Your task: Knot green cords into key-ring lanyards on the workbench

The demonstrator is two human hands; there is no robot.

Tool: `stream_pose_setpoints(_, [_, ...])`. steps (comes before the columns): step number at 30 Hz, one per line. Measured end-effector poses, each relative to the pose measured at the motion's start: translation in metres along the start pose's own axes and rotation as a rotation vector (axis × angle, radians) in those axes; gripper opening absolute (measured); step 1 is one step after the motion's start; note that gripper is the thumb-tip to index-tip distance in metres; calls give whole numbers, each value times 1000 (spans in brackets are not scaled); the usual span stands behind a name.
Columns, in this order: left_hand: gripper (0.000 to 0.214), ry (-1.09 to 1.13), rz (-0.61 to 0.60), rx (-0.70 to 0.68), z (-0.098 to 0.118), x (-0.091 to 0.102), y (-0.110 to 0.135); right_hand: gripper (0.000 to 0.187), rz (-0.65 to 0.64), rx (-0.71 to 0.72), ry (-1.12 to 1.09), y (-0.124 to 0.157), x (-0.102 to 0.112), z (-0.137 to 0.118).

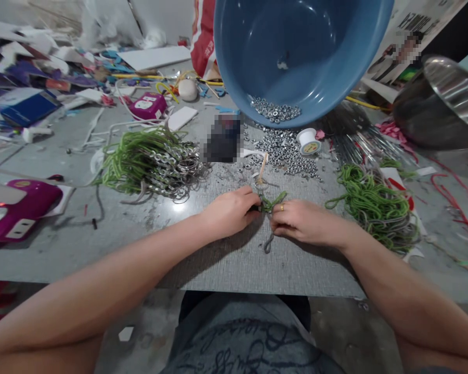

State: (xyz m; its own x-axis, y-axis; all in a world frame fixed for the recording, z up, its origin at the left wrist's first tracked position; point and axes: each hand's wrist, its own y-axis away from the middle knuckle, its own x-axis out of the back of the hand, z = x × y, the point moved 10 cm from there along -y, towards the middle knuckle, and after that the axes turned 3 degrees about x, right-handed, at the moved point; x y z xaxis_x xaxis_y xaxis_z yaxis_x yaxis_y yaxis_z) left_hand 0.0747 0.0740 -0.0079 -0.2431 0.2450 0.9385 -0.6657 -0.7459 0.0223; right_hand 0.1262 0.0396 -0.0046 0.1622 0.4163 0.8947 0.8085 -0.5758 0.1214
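A green and grey cord point(273, 201) stretches between my two hands, low over the middle of the table. My left hand point(234, 212) has its fingers closed on the cord from the left. From the right, my right hand point(302, 221), with a ring on one finger, pinches the same cord. A grey loop point(268, 244) of it hangs below the right fingers. Just beyond my hands a thin wooden stick point(262, 167) stands up near a white piece. The fingertips partly hide the cord.
A blue basin point(296, 62) tilts over a spread of metal nuts point(284, 148), beside a white spool point(309, 142). Green cords with metal pieces point(152, 163) lie left; more green cords point(378, 205) lie right. A purple device point(21, 208) sits far left, a steel bowl point(437, 114) far right.
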Motion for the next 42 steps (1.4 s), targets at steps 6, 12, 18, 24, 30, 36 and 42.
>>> stream_pose_setpoints(6, [15, 75, -7, -5, -2, 1, 0, 11, 492, -133, -384, 6, 26, 17])
stream_pose_setpoints(12, [13, 63, -30, -8, -3, 1, -4, 13, 685, -344, -390, 13, 22, 44])
stream_pose_setpoints(18, [10, 116, -10, -28, -3, 3, -4, 15, 524, -267, -95, -1, 16, 29])
stream_pose_setpoints(24, [13, 123, -28, -38, -2, 3, -3, 17, 517, -313, -13, 1, 16, 30])
stream_pose_setpoints(30, [14, 179, -53, 4, -7, 4, -5, 22, 505, -254, 40, 0, 17, 25])
stream_pose_setpoints(36, [12, 283, -64, 41, -12, 5, -6, 23, 393, -192, 47, 0, 13, 20])
stream_pose_setpoints(42, [13, 228, -32, 25, -12, 4, -7, 21, 399, -215, 57, -2, 13, 20])
